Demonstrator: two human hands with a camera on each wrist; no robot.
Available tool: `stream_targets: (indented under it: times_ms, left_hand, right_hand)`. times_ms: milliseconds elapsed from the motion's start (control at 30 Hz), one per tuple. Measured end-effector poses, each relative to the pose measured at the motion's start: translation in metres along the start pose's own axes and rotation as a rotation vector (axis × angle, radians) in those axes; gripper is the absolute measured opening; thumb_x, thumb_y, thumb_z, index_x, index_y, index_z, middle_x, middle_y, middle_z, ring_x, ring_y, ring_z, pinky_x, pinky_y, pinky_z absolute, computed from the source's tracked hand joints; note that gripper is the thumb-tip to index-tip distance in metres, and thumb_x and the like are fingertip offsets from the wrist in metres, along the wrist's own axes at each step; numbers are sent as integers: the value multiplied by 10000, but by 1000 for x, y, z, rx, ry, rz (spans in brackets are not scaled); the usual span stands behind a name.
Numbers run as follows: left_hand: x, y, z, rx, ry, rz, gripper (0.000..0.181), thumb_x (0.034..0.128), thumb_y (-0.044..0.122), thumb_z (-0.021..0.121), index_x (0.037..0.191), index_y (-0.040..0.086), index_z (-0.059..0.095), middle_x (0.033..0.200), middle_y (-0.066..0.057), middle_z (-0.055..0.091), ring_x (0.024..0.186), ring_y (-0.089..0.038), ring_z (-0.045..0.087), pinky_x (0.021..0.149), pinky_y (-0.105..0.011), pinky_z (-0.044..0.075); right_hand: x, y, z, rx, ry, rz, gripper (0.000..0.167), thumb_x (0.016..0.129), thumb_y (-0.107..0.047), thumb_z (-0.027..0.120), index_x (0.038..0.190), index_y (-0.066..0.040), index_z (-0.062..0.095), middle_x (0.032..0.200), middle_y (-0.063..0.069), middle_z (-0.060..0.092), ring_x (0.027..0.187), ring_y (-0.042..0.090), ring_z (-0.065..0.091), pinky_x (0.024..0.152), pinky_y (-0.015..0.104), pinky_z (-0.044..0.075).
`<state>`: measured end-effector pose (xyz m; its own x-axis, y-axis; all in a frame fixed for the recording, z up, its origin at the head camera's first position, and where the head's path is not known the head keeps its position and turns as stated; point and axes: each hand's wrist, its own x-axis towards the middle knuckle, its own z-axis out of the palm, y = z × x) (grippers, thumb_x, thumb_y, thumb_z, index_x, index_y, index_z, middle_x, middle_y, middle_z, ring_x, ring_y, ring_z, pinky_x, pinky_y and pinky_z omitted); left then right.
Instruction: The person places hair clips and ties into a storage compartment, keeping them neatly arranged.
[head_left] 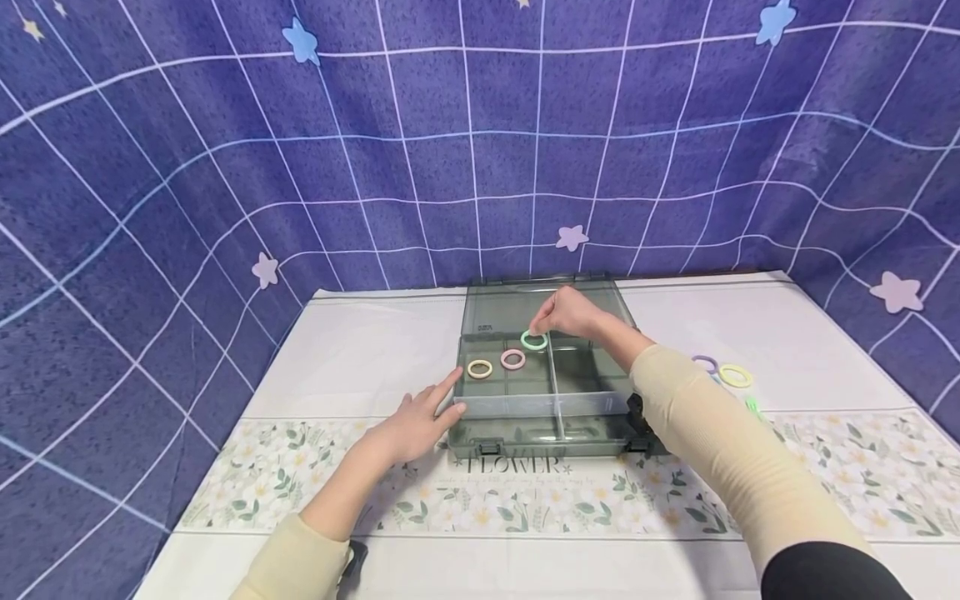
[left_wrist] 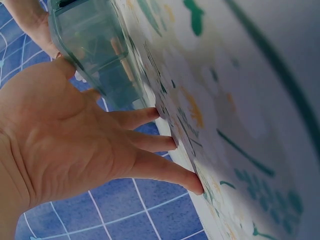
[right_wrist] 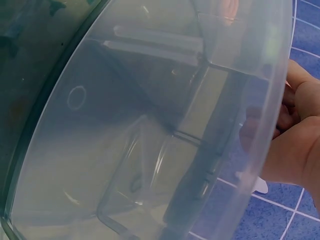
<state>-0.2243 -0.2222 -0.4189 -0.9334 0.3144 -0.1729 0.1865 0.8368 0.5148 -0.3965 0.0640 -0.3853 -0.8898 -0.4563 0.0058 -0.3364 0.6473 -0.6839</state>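
A grey-green see-through divided box (head_left: 517, 406) lies on the table with its lid (head_left: 495, 310) raised back. My right hand (head_left: 567, 312) pinches a mint green ring (head_left: 534, 348) over the box's back compartments. A pink ring (head_left: 513, 368) and a cream ring (head_left: 480, 377) are in the left part of the box. With fingers extended, my left hand (head_left: 411, 427) touches the box's left side. In the left wrist view several fingertips of the left hand (left_wrist: 75, 135) rest on the tablecloth. The translucent box wall (right_wrist: 150, 90) partly hides the right hand (right_wrist: 305, 125) in the right wrist view.
To the right of the box lie a purple ring (head_left: 705, 357) and a yellow ring (head_left: 738, 386). A bright green piece (head_left: 753, 406) sits beside them, partly behind the right sleeve (head_left: 712, 442). A blue gridded curtain (head_left: 420, 167) hangs behind the floral tablecloth (head_left: 262, 467).
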Motion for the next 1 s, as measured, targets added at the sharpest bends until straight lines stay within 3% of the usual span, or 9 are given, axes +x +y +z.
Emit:
stream_targets:
  times_ms: [567,1000]
  left_hand:
    - [-1,0,0,-2,3,-6,667,1088,520,312,1650,268,59,1640,-195,246,1507,-422,181,1196,-634,-3]
    - [0,0,0,3,-2,-1,671,1088,520,308,1650,258,52,1642,-176,255,1507,-401,203,1198,-629,-8]
  right_hand:
    - [-1,-1,0,2,-23,-7,109,804,-150,847,873,-69,824,872,37,778,1084,280,671,1038,428,469]
    - [-2,0,-3,-59,-41,-5,136,815,-192,849,898,-85,829,975,51,777,1125,293,662,1060,428,456]
